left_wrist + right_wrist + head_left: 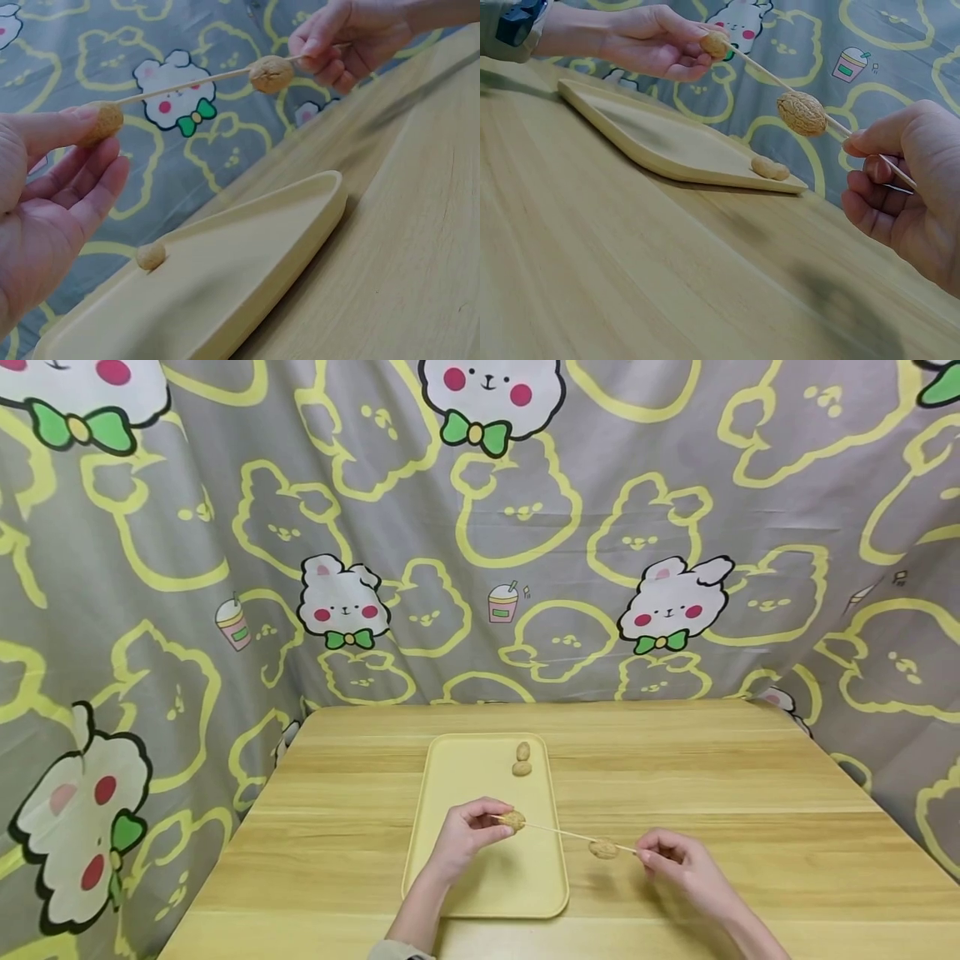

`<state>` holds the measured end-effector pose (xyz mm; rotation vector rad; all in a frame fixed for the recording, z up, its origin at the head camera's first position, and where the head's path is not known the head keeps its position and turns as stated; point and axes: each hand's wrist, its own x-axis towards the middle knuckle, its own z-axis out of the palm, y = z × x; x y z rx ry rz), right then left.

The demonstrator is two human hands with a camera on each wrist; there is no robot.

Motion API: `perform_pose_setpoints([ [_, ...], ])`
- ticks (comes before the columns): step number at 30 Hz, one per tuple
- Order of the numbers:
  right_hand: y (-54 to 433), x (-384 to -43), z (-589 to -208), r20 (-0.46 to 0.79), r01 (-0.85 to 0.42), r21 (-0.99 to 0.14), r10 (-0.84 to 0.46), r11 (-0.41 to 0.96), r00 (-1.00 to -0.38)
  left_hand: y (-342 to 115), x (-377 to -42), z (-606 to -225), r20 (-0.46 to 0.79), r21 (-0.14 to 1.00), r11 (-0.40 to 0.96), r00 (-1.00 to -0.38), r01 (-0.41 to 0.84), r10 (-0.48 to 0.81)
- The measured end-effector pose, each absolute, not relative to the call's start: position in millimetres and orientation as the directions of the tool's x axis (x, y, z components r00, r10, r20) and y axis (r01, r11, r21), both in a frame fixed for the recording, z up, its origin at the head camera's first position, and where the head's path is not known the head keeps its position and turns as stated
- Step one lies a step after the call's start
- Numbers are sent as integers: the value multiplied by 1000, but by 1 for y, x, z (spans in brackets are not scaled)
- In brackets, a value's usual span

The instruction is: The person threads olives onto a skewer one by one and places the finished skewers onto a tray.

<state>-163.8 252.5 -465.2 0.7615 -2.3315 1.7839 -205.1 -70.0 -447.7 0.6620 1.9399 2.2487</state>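
Note:
A thin wooden skewer runs between my two hands, above the tray and table. Thumb and fingers of my left hand pinch a brown, wrinkled oval ball at the skewer's left end. A second such ball is threaded further along, close to my right hand. That hand pinches the skewer near its other end, part of which sticks out past the fingers in the right wrist view. Whether the left ball is pierced through is hard to tell; fingers cover part of it.
Beneath my left hand lies a pale yellow rectangular tray. Two more brown balls sit close together near its far right corner. The wooden table reaches back to a grey patterned curtain, which also hangs on both sides.

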Motion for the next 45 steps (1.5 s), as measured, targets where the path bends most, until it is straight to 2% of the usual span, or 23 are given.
perform_pose_setpoints([
  [27,239,-170,-458,402,-462,-882,-361,93,-841,-58,-203,-452,318,910,-376,-874,173,368],
  [45,234,-171,-454,411,-468,-881,-381,68,-828,-43,-198,-456,296,883,-460,-877,100,379],
])
